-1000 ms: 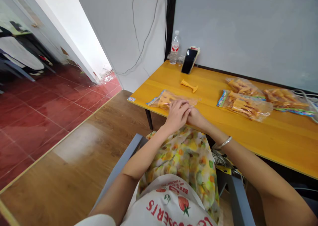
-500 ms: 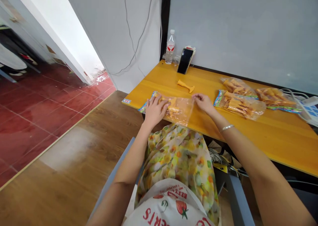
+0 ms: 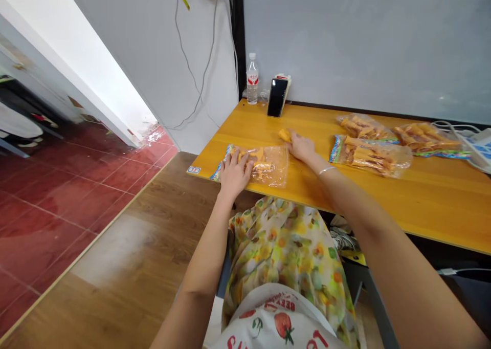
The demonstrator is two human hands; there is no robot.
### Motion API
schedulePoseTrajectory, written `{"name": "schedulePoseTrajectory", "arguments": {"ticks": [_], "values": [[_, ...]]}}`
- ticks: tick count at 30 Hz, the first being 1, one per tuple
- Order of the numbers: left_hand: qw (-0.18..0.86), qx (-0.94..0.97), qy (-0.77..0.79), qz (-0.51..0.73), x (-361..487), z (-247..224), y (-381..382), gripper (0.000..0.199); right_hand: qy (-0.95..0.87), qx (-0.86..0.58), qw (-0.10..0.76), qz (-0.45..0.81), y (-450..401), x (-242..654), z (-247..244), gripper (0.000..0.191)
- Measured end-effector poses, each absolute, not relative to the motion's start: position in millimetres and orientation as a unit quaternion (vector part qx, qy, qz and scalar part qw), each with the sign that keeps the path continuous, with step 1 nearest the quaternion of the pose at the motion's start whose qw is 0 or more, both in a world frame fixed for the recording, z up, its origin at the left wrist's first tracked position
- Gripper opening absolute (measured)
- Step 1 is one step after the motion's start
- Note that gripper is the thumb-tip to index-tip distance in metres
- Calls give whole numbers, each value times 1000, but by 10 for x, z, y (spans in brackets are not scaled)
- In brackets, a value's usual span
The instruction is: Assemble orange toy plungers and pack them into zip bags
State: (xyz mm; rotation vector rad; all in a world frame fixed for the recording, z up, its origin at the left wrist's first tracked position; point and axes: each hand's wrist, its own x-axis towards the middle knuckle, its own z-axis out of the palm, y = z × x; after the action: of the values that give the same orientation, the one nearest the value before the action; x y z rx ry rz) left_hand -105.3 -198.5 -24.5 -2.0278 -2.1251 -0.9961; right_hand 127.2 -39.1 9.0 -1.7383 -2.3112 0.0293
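My left hand [image 3: 233, 172] lies on the left part of a clear plastic bag [image 3: 274, 166] with orange pieces inside, its fingers flat on the plastic and not visibly gripping it. My right hand [image 3: 301, 147] is on the yellow table [image 3: 383, 195] just beyond the bag. Its fingers close over a small orange T-shaped piece [image 3: 284, 135], most of which they hide.
Several filled bags of orange pieces [image 3: 370, 156] lie to the right. A water bottle [image 3: 252, 79] and an upright phone [image 3: 277, 97] stand at the back. A white device with cables [image 3: 475, 147] sits at the right. The table's near edge runs above my lap.
My right hand has left the bag's right side and moved to the orange piece, closing over it. My left hand stays on the bag, which lies flatter and more squarely than before.
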Motion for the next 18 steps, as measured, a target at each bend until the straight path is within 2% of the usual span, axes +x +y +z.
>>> {"name": "schedulePoseTrajectory", "arguments": {"ticks": [4,6,8,11,13,18], "values": [[-7,-660,-681,-318,-1079,-162,-1982,42,-691,-603,361,166,-581,1636,89,66],[-1,-673,-659,-334,-979,-72,-2039,42,-611,-568,479,274,-719,1756,108,61],[8,-703,-618,-352,-785,26,-2103,41,-534,-529,551,363,-886,1827,127,51],[21,-744,-569,-349,-404,129,-2135,46,-472,-486,582,451,-1128,1868,143,41],[45,-752,-566,-335,-190,143,-2093,50,-449,-466,589,484,-1248,1874,146,41],[41,-731,-596,-329,-64,87,-1939,14,-411,-420,629,509,-1433,1834,125,46]]}}
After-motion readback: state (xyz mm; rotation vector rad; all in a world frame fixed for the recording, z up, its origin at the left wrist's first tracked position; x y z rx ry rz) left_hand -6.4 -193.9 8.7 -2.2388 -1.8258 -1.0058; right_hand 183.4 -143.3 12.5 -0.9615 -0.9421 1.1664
